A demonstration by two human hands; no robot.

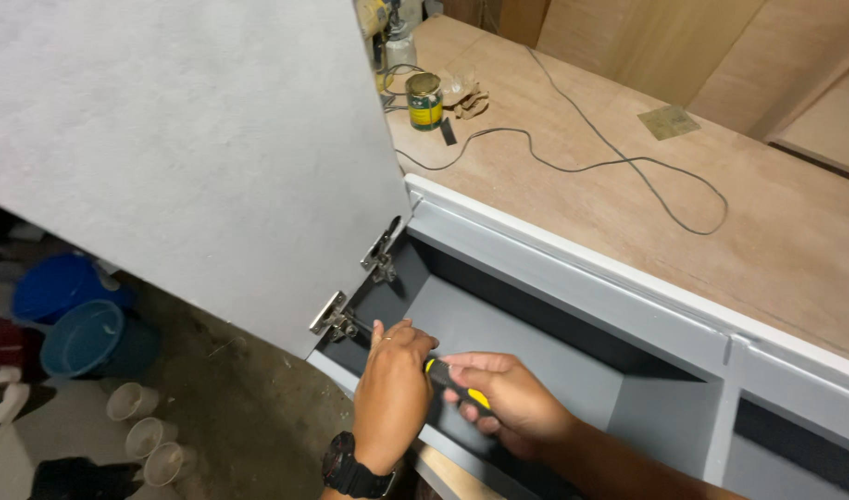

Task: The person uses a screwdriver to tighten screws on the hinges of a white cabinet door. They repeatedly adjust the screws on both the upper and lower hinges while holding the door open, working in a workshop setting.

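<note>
Both hands grip a screwdriver (pixel 454 383) with a yellow-and-black handle: right hand (pixel 505 400) wrapped on the handle, left hand (pixel 390 393) steadying its shaft at the lower metal hinge (pixel 333 316) of the matte grey cabinet door (pixel 193 148).

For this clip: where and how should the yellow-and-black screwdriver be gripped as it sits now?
By the handle, from the right. The screwdriver lies roughly level, tip toward the lower hinge at left, so only the ribbed handle end is free. The right hand wraps it there; the left hand covers the shaft, probably steadying it near the tip.
</note>
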